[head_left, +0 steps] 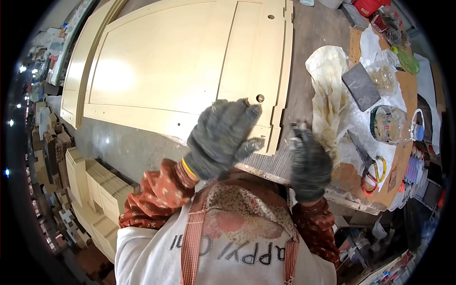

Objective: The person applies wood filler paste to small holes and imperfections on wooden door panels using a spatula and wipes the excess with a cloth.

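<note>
A cream-coloured cabinet door panel (156, 71) with a raised frame lies flat on the workbench. My left hand (223, 137), in a dark grey work glove, is over the panel's near right corner. Its fingers stretch toward a round brass-coloured fitting (260, 98) set in the frame, and the thumb stands apart. Whether the glove touches the wood is hard to see. My right hand (309, 164), gloved alike, hovers off the panel's right edge above the grey bench top (298, 90). Motion smears its fingers, and a pale spot shows at the tips; I cannot make out any held thing.
Right of my right hand lie a crumpled cream cloth (327, 80), a dark flat block (361, 86), scissors (370, 164) with red and yellow handles, and a clear plastic jar (389, 124). A second cream panel (76, 90) stands at left. Stacked cream boards (102, 185) sit below left.
</note>
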### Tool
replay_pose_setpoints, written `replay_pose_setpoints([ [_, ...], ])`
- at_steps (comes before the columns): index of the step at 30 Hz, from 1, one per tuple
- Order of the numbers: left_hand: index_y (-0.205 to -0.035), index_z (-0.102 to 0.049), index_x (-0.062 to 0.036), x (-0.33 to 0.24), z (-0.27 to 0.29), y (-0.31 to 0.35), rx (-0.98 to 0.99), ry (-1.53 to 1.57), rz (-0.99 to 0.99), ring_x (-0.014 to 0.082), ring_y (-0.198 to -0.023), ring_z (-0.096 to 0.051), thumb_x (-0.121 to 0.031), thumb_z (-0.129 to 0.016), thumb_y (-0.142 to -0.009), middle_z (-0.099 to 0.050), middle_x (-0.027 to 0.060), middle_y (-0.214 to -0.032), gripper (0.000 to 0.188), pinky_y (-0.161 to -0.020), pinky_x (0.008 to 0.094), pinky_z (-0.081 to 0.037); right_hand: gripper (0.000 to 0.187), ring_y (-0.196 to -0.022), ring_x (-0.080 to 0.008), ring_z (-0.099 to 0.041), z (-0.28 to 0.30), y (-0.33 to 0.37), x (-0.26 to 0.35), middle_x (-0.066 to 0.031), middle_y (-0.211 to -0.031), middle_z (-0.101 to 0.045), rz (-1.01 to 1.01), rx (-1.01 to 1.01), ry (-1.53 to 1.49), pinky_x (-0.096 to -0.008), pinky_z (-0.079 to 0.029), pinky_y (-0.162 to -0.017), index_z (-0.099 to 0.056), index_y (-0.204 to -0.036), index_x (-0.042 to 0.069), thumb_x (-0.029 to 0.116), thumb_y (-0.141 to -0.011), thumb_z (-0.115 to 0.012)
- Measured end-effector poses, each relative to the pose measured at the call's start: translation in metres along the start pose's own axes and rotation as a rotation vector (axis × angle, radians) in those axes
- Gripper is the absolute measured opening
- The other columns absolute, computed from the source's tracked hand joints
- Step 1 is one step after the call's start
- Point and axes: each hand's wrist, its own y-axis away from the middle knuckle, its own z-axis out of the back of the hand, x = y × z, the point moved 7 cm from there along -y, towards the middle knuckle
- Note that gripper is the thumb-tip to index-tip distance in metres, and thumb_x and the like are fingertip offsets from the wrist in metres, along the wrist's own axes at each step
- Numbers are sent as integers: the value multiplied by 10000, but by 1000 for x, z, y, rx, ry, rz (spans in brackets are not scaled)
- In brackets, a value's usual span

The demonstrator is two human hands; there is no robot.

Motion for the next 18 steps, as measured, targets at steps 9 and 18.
replay_pose_setpoints([
  [9, -1157, -521, -31, -104, -31, 32, 383, 651, -389, 293, -1149, -494, -192, -521, -850, -485, 193, -1247, 346, -1007, 418, -393, 267, -933, -177, -602, 39, 9, -45, -131, -1060, -639, -491, -194, -581, -280, -472, -811, -590, -1109, -19, 152, -915, -517],
  [18, -1195, -500, -8, -88, -14, 35, 193, 762, -309, 287, -1142, -505, -275, -461, -926, -510, 208, -1222, 381, -973, 444, -415, 271, -928, -176, -589, 19, 3, -24, -111, -1065, -627, -165, 14, -549, -291, -463, -838, -586, -1120, -12, 104, -876, -558],
])
